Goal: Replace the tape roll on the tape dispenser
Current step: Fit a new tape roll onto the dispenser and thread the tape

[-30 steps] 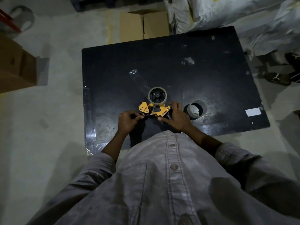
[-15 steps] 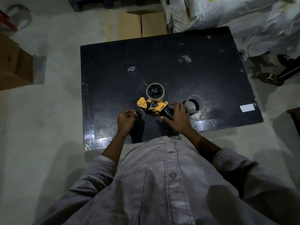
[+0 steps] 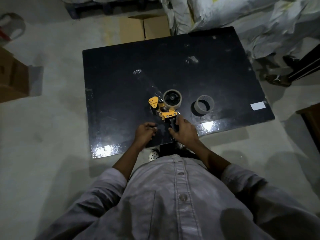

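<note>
An orange and black tape dispenser [image 3: 162,110] lies on the black table [image 3: 121,94], with a roll of clear tape [image 3: 172,99] seated on its hub. My right hand [image 3: 183,131] is closed around its black handle at the near end. My left hand [image 3: 145,131] hovers curled just left of the handle, apart from the dispenser, with its fingers loosely closed; whether it pinches anything is too dark to tell. An empty tape core [image 3: 203,105] stands upright on the table to the right of the dispenser.
A strip of clear tape [image 3: 137,71] sticks to the table behind the dispenser. A white label [image 3: 258,106] lies near the right edge. Cardboard boxes [image 3: 147,27] and white sacks [image 3: 242,18] stand behind the table, another box [image 3: 12,77] at left.
My left hand has let go of the dispenser's left end and drawn back. My right hand has turned the dispenser so its handle points toward me.
</note>
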`<state>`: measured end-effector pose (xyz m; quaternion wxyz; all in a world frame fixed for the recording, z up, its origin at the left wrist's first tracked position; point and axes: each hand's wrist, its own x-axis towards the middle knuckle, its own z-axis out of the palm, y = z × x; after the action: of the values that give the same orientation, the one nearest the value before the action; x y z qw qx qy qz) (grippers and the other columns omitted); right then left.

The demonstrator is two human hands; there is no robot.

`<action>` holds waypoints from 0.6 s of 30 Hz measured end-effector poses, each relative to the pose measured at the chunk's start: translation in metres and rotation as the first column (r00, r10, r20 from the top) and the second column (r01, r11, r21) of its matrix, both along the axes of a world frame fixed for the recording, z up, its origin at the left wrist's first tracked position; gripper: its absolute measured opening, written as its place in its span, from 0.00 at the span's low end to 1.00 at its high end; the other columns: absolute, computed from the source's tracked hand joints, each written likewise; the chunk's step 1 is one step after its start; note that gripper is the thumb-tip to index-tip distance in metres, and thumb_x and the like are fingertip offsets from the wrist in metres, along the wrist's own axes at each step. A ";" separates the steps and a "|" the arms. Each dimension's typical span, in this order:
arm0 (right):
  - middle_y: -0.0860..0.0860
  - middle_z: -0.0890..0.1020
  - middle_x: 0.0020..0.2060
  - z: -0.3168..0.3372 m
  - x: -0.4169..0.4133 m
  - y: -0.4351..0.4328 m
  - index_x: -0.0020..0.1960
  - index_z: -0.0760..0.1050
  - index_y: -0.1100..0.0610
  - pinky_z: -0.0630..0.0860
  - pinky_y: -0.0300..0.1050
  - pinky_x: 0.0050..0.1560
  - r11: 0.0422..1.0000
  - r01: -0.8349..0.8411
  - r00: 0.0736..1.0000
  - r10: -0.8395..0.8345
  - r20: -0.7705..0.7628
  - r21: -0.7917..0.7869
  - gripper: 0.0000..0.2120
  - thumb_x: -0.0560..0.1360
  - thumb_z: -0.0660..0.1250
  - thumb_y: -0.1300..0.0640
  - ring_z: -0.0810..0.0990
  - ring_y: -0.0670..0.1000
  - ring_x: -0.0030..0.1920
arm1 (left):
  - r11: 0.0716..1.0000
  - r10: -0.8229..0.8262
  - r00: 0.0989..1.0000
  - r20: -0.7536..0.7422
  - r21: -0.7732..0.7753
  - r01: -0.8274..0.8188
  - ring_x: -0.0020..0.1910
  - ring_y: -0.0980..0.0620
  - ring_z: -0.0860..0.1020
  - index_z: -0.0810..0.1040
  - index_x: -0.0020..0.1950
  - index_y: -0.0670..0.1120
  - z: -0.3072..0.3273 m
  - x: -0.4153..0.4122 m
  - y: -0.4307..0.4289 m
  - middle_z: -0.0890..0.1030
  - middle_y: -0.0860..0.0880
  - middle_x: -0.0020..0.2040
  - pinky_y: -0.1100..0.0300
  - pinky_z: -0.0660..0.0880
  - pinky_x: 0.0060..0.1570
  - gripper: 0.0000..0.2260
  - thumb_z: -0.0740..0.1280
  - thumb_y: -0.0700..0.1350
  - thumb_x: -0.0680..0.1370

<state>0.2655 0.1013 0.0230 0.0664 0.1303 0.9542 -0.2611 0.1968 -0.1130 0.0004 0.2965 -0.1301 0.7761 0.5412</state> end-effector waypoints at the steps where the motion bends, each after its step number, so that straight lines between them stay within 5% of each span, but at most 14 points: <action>1: 0.57 0.83 0.53 -0.001 -0.001 -0.005 0.66 0.67 0.53 0.76 0.53 0.46 1.000 -0.012 1.000 0.012 0.000 -0.010 0.24 0.79 0.72 0.41 0.85 0.64 0.52 | 1.000 0.002 1.000 -0.003 -0.009 -0.002 0.39 0.53 0.83 0.86 0.63 0.44 0.001 0.001 -0.003 0.90 0.40 0.53 0.63 0.77 0.32 0.10 0.75 0.40 0.82; 5: 0.59 0.83 0.52 -0.001 -0.006 -0.021 0.60 0.67 0.50 0.79 0.54 0.46 0.999 -0.036 0.999 0.036 0.006 -0.041 0.18 0.80 0.70 0.42 0.85 0.65 0.50 | 0.995 -0.050 0.996 -0.069 -0.089 0.043 0.48 0.48 0.86 0.87 0.63 0.45 0.003 0.006 -0.014 0.90 0.42 0.54 0.56 0.82 0.44 0.10 0.74 0.41 0.82; 10: 0.57 0.83 0.50 0.001 -0.013 -0.022 0.59 0.71 0.55 0.73 0.51 0.44 0.994 0.061 0.997 -0.065 -0.038 -0.093 0.19 0.79 0.75 0.46 0.84 0.65 0.50 | 0.802 -0.438 0.826 -0.355 -0.569 0.181 0.67 0.40 0.78 0.84 0.68 0.47 0.010 0.007 -0.024 0.85 0.43 0.65 0.49 0.75 0.65 0.18 0.76 0.49 0.80; 13: 0.50 0.79 0.45 0.002 -0.016 -0.013 0.57 0.68 0.53 0.70 0.49 0.45 0.988 0.108 0.994 -0.109 -0.005 -0.106 0.22 0.77 0.77 0.43 0.84 0.63 0.49 | 0.765 -0.492 0.765 -0.416 -0.626 0.152 0.77 0.35 0.68 0.80 0.75 0.45 0.015 0.005 -0.021 0.75 0.39 0.78 0.44 0.67 0.75 0.25 0.76 0.49 0.79; 18: 0.54 0.82 0.48 0.003 -0.025 0.000 0.55 0.66 0.50 0.75 0.50 0.45 0.990 0.078 0.997 -0.074 0.033 -0.117 0.22 0.77 0.77 0.42 0.84 0.62 0.50 | 0.736 -0.530 0.745 -0.405 -0.657 0.166 0.87 0.32 0.57 0.70 0.84 0.47 0.016 -0.006 -0.007 0.63 0.39 0.87 0.33 0.59 0.82 0.34 0.75 0.55 0.80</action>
<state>0.2404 0.1015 0.0260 0.0779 0.1662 0.9303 -0.3177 0.1909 -0.1204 0.0168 0.0978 0.1085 0.9643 0.2209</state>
